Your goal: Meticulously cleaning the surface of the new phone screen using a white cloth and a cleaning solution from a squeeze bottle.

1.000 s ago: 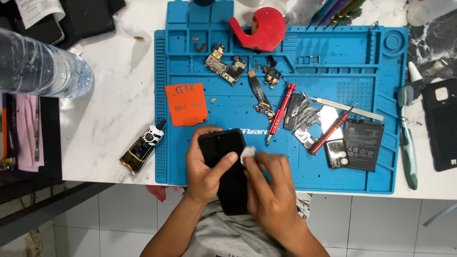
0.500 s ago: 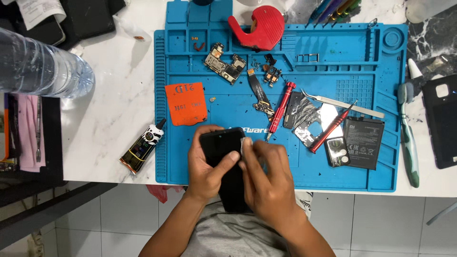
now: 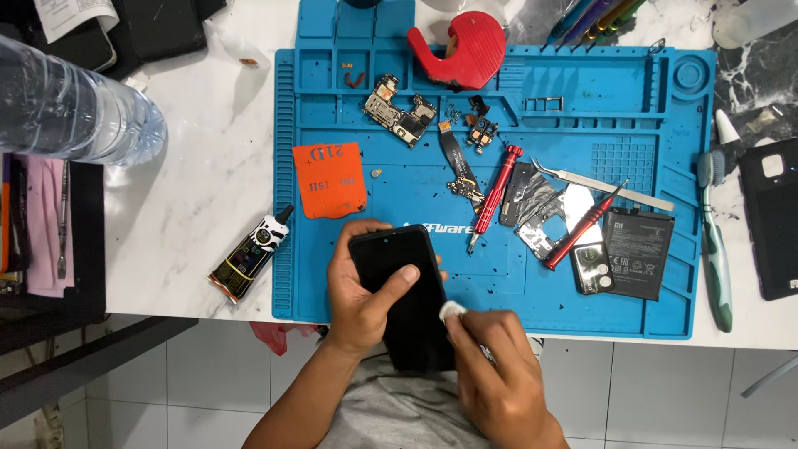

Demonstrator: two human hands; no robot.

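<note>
Your left hand (image 3: 362, 295) is clamped around the black phone (image 3: 405, 295), thumb lying across its dark screen, holding it over the near edge of the blue mat (image 3: 573, 104). Your right hand (image 3: 499, 366) pinches a small white wad (image 3: 451, 311) against the phone's right side (fingers closed on it). Two red screwdrivers (image 3: 492, 198) lie just beyond.

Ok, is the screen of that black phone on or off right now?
Off, as far as shows: the black phone in the left hand has a uniformly dark glass, no lit image. The right hand presses a white wad against its edge.
</note>
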